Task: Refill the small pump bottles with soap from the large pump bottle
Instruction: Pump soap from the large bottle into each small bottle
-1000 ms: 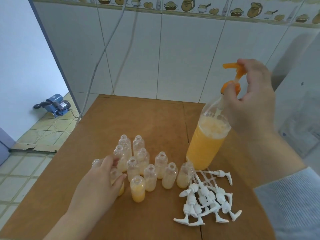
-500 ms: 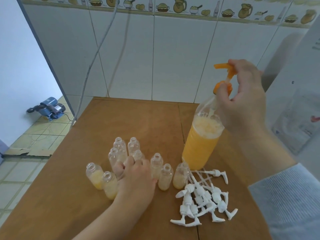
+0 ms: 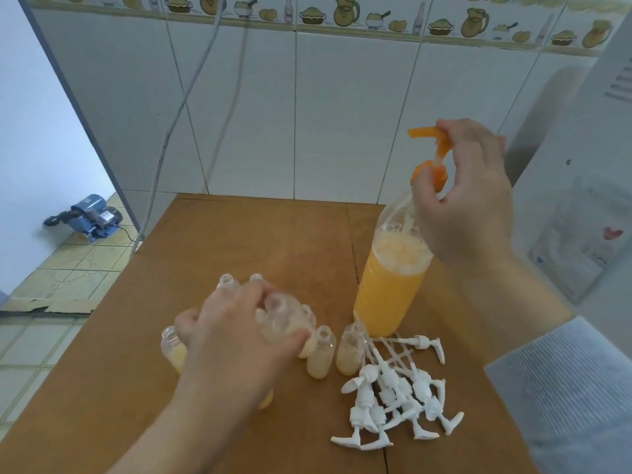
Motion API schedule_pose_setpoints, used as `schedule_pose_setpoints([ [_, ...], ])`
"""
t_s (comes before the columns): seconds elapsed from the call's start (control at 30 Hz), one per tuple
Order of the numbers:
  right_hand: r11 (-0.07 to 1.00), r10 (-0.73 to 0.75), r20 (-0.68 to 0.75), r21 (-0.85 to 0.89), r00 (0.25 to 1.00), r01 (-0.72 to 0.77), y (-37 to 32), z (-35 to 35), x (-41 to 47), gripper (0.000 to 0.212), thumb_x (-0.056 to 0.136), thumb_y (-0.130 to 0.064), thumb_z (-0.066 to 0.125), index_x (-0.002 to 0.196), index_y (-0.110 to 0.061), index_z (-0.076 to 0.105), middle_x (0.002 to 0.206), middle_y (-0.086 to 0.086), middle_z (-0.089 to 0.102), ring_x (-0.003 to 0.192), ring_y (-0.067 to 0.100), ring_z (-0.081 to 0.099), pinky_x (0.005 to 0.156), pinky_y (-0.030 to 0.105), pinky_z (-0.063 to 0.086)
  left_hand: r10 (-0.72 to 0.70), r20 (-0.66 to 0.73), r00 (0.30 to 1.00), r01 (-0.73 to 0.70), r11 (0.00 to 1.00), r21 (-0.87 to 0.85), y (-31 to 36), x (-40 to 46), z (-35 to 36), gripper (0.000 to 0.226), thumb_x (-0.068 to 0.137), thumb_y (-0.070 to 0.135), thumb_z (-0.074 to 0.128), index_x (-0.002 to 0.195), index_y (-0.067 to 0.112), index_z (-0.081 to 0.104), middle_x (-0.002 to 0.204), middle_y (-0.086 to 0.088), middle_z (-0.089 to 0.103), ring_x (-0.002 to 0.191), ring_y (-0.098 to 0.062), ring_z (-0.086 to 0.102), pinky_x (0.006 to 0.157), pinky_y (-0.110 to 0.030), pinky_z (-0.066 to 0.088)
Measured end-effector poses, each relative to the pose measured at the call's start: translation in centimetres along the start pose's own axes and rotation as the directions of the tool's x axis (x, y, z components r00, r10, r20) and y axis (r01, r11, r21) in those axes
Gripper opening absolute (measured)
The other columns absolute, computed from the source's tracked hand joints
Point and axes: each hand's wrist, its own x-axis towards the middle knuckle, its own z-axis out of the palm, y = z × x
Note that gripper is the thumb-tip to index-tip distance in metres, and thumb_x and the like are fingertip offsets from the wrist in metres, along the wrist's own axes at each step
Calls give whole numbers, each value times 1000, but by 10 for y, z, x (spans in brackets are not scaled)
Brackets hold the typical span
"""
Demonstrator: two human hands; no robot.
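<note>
The left hand (image 3: 236, 340) is grasping a small bottle (image 3: 284, 323); at two o'clock, the right hand (image 3: 468, 203) is gripping the big bottle's (image 3: 390, 282) orange pump (image 3: 432, 152).

The left hand (image 3: 236, 340) grips a blurred, seemingly tilted small bottle (image 3: 282, 318); the right hand (image 3: 468, 196) holds the large bottle's orange pump (image 3: 431, 145).

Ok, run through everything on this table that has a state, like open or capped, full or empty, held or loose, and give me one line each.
Large pump bottle: upright, mostly full of orange soap, pump on.
Orange pump: plunger up, gripped by the right hand.
Small bottle: uncapped, partly filled, held tilted by the left hand.
Other small bottles: standing, uncapped, partly filled.
White pump heads: off the bottles, piled loose on the table.
</note>
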Motion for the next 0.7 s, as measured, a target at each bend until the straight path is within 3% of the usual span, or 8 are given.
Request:
schedule_pose_setpoints([
  [0.07, 1000, -16, 6, -21, 1000, 16, 1, 0, 0, 43, 89, -18, 47, 131, -10, 47, 131, 4, 50, 126, 17, 41, 119, 34, 10, -25, 31, 999, 34, 947, -319, 12, 14, -16, 31, 64, 53, 76, 86, 36, 62, 82, 9, 60, 83, -7, 55, 77, -28, 37],
  [0.13, 999, -29, 12, -23, 1000, 29, 0, 1, -1, 42, 90, -18, 47, 131, -10, 47, 130, 4, 50, 126, 15, 41, 118, 30, 8, 14, 96, 995, 56, 728, -683, 27, 31, -22, 33, 68, 50, 72, 95, 31, 67, 90, 2, 68, 86, -17, 63, 77, -32, 52],
  [0.2, 999, -34, 19, -26, 999, 34, 1, 1, -1, 43, 90, -19, 46, 132, -10, 46, 132, 4, 49, 128, 14, 39, 117, 28, 6, 31, 96, 995, 64, 536, -842, 39, 50, -18, 39, 74, 45, 68, 106, 24, 64, 95, 5, 69, 88, -11, 66, 79, -29, 54],
  [0.27, 998, -42, 39, -42, 998, 43, 2, 0, 0, 45, 91, -19, 45, 134, -10, 44, 137, 5, 47, 134, 16, 34, 118, 30, 7, 89, 37, 995, -20, 567, -823, 51, 71, -11, 41, 81, 42, 66, 114, 20, 55, 97, 6, 69, 88, -10, 67, 80, -33, 54],
  [0.33, 997, -41, 62, -59, 997, 45, 4, -1, 1, 45, 91, -19, 45, 136, -11, 43, 140, 5, 45, 137, 17, 31, 119, 33, 9, 233, 11, 972, -172, 747, -642, 59, 89, -4, 42, 82, 43, 64, 116, 23, 51, 92, 7, 67, 81, -5, 64, 77, -30, 54],
  [0.4, 996, -45, 70, -68, 997, 49, 5, -2, 2, 45, 91, -19, 46, 135, -11, 44, 138, 5, 47, 134, 17, 35, 118, 33, 10, 321, 41, 946, -270, 854, -444, 66, 102, 7, 43, 84, 45, 63, 121, 27, 51, 90, 11, 63, 76, -3, 59, 76, -24, 52],
  [0.53, 996, -56, 64, -59, 996, 60, 4, -4, 2, 45, 88, -18, 48, 133, -10, 46, 133, 5, 50, 128, 19, 41, 118, 33, 11, 362, 23, 932, -336, 885, -322, 75, 112, 19, 49, 88, 39, 62, 132, 23, 48, 107, 5, 59, 82, -9, 53, 88, -35, 49],
  [0.7, 998, -38, 55, -48, 998, 41, 3, -3, -1, 47, 87, -17, 51, 134, -12, 45, 135, 3, 49, 130, 16, 39, 119, 34, 12, 419, -4, 908, -406, 877, -257, 85, 117, 20, 53, 90, 36, 58, 139, 23, 41, 113, 7, 55, 89, -8, 48, 91, -32, 46],
])
